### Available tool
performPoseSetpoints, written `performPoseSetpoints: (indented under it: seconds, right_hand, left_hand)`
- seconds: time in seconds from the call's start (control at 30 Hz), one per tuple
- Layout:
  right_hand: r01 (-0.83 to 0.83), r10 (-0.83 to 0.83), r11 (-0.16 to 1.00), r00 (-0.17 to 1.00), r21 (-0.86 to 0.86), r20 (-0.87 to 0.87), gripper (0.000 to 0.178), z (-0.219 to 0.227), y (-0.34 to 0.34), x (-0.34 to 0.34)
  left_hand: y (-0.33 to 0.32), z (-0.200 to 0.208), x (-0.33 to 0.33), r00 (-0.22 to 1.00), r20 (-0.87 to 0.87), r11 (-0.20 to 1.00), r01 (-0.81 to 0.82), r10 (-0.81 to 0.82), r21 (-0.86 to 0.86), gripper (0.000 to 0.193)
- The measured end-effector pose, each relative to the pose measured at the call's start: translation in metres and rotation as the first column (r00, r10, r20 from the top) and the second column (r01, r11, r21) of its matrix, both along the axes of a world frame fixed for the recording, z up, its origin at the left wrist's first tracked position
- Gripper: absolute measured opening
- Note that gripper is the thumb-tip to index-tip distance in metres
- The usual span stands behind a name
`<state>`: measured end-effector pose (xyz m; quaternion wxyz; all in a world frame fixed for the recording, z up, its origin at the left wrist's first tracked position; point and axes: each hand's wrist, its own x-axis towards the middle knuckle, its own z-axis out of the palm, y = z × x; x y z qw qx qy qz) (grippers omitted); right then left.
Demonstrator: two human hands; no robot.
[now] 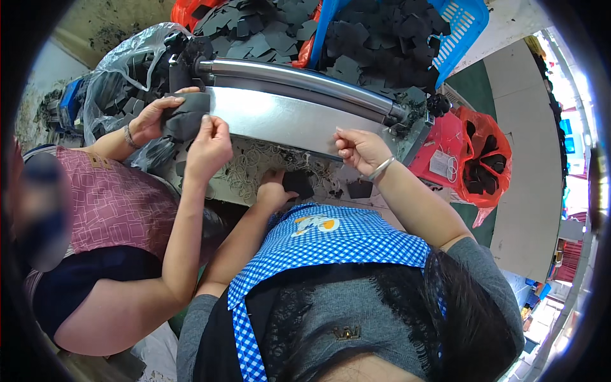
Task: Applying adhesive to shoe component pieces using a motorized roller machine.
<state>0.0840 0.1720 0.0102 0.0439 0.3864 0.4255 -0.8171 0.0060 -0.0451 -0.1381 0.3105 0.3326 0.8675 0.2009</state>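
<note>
My left hand [273,190] is low in front of the machine, its thumb and fingers closed at the edge of a flat black piece [298,184]. Over the front edge of the shiny metal plate [286,120] is my right hand [363,150], with a bangle at the wrist. Its fingers are curled in toward each other; whatever they may pinch is too small to make out. Behind the plate runs a metal roller [299,79]. Another small dark piece [359,189] lies below my right hand.
At the left, a co-worker's hands [210,146] hold black sheet pieces [186,118]. Tangled pale bands [254,169] lie before the plate. Behind are a blue basket [461,38] and a heap of black pieces [261,32]; a red bag [487,159] stands right, a clear bag [105,89] left.
</note>
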Motion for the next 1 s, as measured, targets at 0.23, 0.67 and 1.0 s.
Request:
performPoseSetpoints:
  seconds: [0.23, 0.67, 1.0]
  right_hand:
    - [-0.023, 0.023, 0.999, 1.000, 0.026, 0.006, 0.016, -0.001, 0.001, 0.010]
    - [-0.300, 0.792, 0.233, 0.611, 0.925, -0.001, 0.064, 0.019, -0.032, 0.022]
    - [0.020, 0.422, 0.373, 0.887, 0.928, -0.188, 0.047, 0.031, -0.059, 0.012]
  left_hand:
    - [-0.005, -0.008, 0.000, 0.998, -0.040, 0.998, -0.039, 0.041, 0.051, 0.069]
    - [-0.002, 0.150, -0.014, 0.960, 0.188, 0.777, 0.044, -0.206, 0.628, 0.057]
    - [0.036, 0.159, 0.010, 0.248, 0.930, 0.438, -0.828, -0.272, 0.349, 0.029]
